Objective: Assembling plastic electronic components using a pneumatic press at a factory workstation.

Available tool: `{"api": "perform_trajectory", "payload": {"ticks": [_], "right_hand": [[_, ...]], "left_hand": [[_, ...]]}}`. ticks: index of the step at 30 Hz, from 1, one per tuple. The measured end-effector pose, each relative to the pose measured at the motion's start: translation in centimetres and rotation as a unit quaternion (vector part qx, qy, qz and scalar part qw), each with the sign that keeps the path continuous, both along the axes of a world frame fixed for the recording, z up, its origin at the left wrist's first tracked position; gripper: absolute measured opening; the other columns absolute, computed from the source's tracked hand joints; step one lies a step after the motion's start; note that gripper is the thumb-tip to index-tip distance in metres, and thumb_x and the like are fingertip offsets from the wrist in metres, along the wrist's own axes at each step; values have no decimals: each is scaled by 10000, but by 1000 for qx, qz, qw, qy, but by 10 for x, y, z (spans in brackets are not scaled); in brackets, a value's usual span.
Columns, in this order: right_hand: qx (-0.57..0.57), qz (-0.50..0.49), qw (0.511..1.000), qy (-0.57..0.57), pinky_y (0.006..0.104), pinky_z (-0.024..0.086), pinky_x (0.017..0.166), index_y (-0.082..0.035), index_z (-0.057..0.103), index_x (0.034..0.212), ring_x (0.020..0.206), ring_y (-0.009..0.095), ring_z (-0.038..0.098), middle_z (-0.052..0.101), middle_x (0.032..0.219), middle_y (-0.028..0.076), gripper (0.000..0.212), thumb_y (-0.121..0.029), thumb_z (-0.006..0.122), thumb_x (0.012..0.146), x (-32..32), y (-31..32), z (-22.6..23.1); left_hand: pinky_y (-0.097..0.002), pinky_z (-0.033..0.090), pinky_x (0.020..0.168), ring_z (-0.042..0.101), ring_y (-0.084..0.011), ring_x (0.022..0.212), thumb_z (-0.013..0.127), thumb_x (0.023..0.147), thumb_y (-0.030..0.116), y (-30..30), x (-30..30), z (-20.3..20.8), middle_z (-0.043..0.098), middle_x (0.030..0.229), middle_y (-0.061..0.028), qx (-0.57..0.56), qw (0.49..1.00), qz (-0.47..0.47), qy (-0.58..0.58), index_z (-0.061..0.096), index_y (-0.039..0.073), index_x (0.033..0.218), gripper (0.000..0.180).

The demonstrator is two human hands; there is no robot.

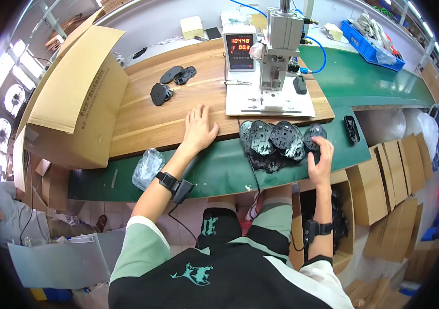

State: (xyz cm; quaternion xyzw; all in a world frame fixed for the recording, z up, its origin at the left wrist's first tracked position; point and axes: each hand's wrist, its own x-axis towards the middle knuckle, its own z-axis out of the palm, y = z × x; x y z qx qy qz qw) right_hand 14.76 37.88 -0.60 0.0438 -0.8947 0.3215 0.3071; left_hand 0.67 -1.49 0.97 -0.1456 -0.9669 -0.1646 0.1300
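My left hand [199,127] lies flat on the wooden board [147,123], fingers stretched out and nothing in them. At the right end of a pile of black oval plastic shells [283,136], my right hand [322,160] has its fingers curled on one black oval plastic shell [314,132]. The pile rests on the green tabletop at the board's front edge, several shells overlapping. Farther back, left of the press, a few more black plastic parts [172,75] sit on the board, with a round black part [160,95] nearer my left hand.
A bench press [278,67] on a white base stands behind the pile, beside a display box [240,49]. A large open carton [75,98] is on the left, a clear plastic bag [148,169] near my left forearm. A black tray-like part [352,129] lies at right.
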Motion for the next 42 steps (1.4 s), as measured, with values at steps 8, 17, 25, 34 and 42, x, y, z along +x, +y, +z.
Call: {"api": "perform_trajectory", "payload": {"ticks": [8,17,25,34,42], "right_hand": [[9,5,1000,-26,478,308,1178,-59,634,1297,1336,346,487,613,1371,125,397,-181,592,921,2,-10,1],[57,-31,998,-28,496,300,1179,-57,687,1208,1343,361,475,608,1370,121,346,-229,579,928,3,-14,1],[41,-40,998,1,498,283,1177,-77,700,1173,1329,355,476,625,1346,109,324,-238,560,929,5,-6,-7],[21,76,994,74,474,347,1124,-70,708,1082,1259,341,537,660,1265,109,243,-89,645,849,-4,-121,75],[153,229,961,-22,521,451,1079,-17,508,1414,1314,417,517,526,1422,232,633,-162,746,845,-117,-251,77]], "left_hand": [[-678,103,1262,241,-381,1568,700,911,406,-65,-108,18,312,1668,-201,-78,980,160,91,406,52,1559,795],[-769,133,1213,268,-382,1580,502,1028,522,-109,-178,16,273,1737,-109,-140,966,206,-67,370,285,1630,660],[-771,122,1209,391,-357,1510,544,1039,481,-56,-119,-3,429,1656,-117,-106,984,144,3,537,227,1517,541],[-609,250,1245,582,-284,1276,762,895,396,-54,-57,1,685,1274,-99,34,981,92,165,737,111,1126,367],[-590,298,1202,571,-344,1228,615,942,362,-51,-64,-4,669,1180,-138,113,966,71,222,666,61,1196,397]]}}
